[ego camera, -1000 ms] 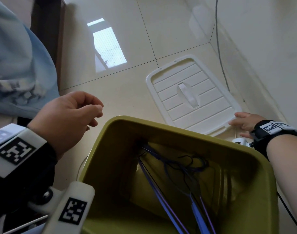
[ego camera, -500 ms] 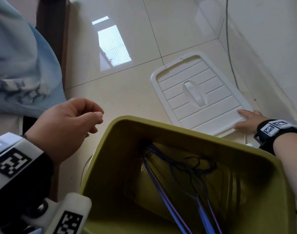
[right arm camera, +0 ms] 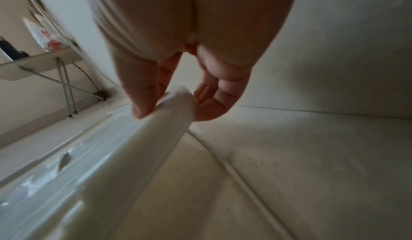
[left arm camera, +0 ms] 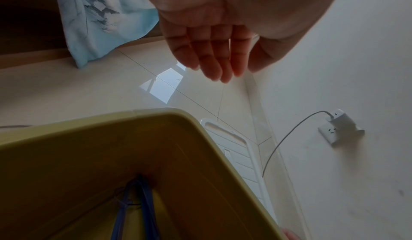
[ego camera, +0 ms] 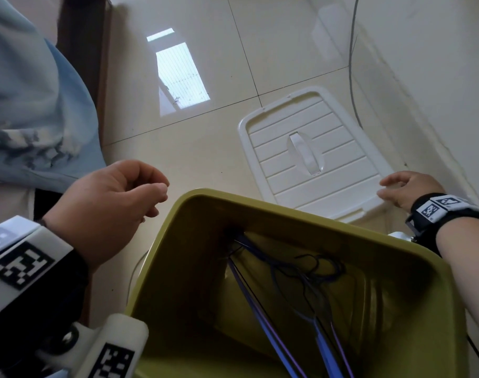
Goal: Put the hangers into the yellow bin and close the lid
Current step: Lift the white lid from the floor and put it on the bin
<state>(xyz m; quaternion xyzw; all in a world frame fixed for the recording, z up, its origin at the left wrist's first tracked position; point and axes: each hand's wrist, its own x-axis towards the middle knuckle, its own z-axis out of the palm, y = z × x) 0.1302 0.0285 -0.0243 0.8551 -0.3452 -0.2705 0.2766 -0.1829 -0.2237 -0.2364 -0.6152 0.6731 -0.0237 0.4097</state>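
On the tiled floor (ego camera: 205,148) by the wall, the white lid (ego camera: 309,159) lay flat, just far-right of the yellow bin (ego camera: 260,211). R hand (ego camera: 407,188) pinched the lid's near-right corner, thumb on top & fingers (right arm camera: 209,106) under the rim. L hand (ego camera: 107,203) hovered off the bin's far-left corner, fingers loosely curled, holding nothing. Hangers (ego camera: 273,323), blue & dark wire, sat inside the bin, which stood uncovered. Pale blue cloth (ego camera: 33,105) hung at far left.

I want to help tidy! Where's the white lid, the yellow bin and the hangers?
white lid (ego camera: 305,152): head view, its raised handle.
yellow bin (ego camera: 260,205): head view, far rim.
hangers (ego camera: 262,320): head view, a blue bar.
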